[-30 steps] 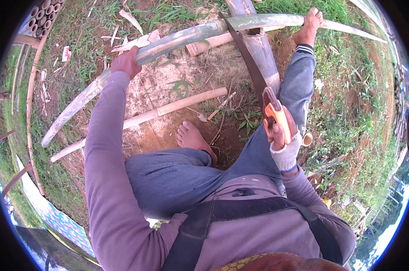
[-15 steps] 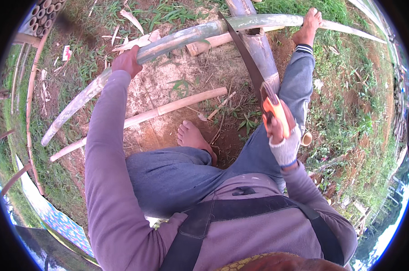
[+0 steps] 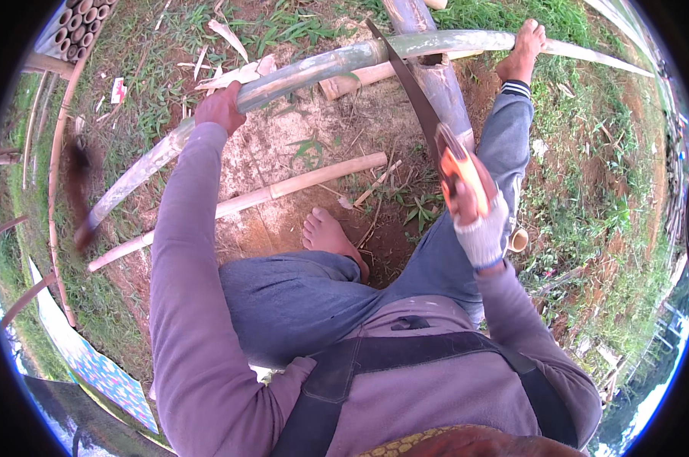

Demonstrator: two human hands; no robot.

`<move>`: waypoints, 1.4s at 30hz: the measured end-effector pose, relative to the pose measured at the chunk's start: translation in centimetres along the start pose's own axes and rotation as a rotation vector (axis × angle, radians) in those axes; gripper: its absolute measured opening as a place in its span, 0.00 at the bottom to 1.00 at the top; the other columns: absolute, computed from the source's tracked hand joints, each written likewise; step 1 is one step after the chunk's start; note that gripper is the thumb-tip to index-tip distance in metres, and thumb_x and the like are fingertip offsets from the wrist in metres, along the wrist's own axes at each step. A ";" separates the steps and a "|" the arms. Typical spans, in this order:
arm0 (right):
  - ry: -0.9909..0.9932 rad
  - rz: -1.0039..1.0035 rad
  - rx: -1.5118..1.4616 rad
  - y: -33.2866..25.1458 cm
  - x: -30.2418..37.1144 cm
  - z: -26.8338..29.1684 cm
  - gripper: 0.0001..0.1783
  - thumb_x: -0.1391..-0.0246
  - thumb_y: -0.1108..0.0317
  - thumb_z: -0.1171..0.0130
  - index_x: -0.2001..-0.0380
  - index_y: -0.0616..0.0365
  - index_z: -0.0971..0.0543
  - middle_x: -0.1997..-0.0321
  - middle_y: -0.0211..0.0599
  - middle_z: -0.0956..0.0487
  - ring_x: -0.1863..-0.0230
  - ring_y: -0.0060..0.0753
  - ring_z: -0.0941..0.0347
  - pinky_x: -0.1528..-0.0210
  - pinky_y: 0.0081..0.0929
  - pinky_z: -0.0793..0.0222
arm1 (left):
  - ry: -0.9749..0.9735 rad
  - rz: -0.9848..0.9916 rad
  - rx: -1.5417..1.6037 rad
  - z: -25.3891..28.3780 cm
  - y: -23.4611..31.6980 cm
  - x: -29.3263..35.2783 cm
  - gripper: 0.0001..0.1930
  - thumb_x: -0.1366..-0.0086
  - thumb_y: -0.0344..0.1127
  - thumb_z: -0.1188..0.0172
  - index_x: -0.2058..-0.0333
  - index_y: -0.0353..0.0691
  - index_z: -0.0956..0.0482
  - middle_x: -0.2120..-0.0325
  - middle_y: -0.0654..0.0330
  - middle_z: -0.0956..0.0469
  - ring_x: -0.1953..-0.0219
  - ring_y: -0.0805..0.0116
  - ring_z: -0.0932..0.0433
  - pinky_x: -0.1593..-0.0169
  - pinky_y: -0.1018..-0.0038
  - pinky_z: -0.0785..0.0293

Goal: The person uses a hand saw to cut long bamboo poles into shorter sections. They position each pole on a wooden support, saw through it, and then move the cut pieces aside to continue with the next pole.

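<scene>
A long greenish bamboo pole (image 3: pixel 314 67) runs across in front of me, resting over a thicker greyish bamboo log (image 3: pixel 447 95). My left hand (image 3: pixel 221 110) is closed around the pole, left of the log. In my right hand (image 3: pixel 477 204), which wears a whitish glove with bare fingertips, is the orange handle of a hand saw (image 3: pixel 419 95). Its dark blade lies against the pole just left of the log, the tip reaching past the pole's far side. My right foot (image 3: pixel 519 53) presses on the pole near its right end.
A thinner cut bamboo piece (image 3: pixel 306 179) lies between my left foot (image 3: pixel 333 236) and the pole. Pale wood scraps (image 3: pixel 241 75) and sawdust cover the ground. Stacked bamboo tubes (image 3: pixel 78 30) are at the far left. A dark blurred shape (image 3: pixel 80 190) hovers near the pole's left end.
My right hand and the saw have moved slightly away from me along the cut. The dark blurred shape has gone from the upper left down to the pole's left end.
</scene>
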State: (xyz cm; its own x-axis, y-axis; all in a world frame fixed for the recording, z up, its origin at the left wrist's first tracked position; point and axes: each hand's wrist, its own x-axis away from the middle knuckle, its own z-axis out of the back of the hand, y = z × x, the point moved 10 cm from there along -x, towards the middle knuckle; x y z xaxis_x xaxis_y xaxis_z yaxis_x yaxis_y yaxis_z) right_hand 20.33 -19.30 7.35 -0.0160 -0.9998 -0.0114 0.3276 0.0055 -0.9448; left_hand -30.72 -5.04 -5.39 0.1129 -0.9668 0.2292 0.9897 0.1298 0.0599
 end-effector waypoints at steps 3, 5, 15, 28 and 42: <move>-0.037 -0.020 0.071 0.2 3.0 2.4 0.38 0.29 0.49 0.37 0.32 0.72 0.27 0.48 0.43 0.14 0.51 0.33 0.17 0.46 0.30 0.21 | 0.039 -0.033 0.024 0.3 0.9 0.4 0.25 0.42 0.36 0.27 0.47 0.50 0.25 0.55 0.50 0.13 0.49 0.45 0.14 0.45 0.51 0.21; -0.001 0.195 0.110 -1.1 0.8 1.6 0.36 0.29 0.50 0.38 0.33 0.73 0.26 0.47 0.45 0.14 0.50 0.33 0.16 0.46 0.29 0.21 | 0.022 -0.020 0.010 0.3 1.1 -0.1 0.25 0.42 0.36 0.27 0.47 0.50 0.25 0.55 0.51 0.13 0.49 0.45 0.14 0.45 0.51 0.21; 0.052 0.114 -0.008 -0.2 -7.6 -4.1 0.23 0.29 0.64 0.36 0.38 0.67 0.20 0.51 0.43 0.11 0.52 0.32 0.14 0.51 0.31 0.21 | 0.020 -0.011 -0.040 1.4 1.0 -0.9 0.25 0.41 0.37 0.28 0.46 0.50 0.25 0.57 0.49 0.12 0.51 0.45 0.13 0.46 0.51 0.20; 0.051 0.363 0.257 -3.6 -16.1 -7.5 0.22 0.30 0.63 0.36 0.39 0.65 0.19 0.57 0.52 0.12 0.56 0.38 0.14 0.51 0.31 0.22 | 0.021 -0.046 -0.019 0.7 2.0 -0.9 0.25 0.41 0.39 0.29 0.45 0.51 0.24 0.56 0.48 0.13 0.51 0.43 0.14 0.48 0.50 0.20; 0.054 0.199 -0.069 2.0 -7.7 -4.4 0.24 0.26 0.60 0.39 0.35 0.62 0.22 0.54 0.34 0.14 0.64 0.22 0.19 0.66 0.19 0.24 | 0.016 -0.021 0.022 0.1 1.9 -0.6 0.23 0.41 0.38 0.27 0.48 0.50 0.25 0.56 0.51 0.13 0.49 0.47 0.14 0.46 0.50 0.21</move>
State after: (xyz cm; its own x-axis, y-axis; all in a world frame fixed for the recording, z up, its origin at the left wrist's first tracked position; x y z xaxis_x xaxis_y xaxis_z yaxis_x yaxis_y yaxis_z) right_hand 16.93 -11.55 4.14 -0.0085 -0.9765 -0.2154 0.2640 0.2056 -0.9423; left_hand -28.93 -4.15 -5.33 0.0932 -0.9728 0.2123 0.9898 0.1137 0.0861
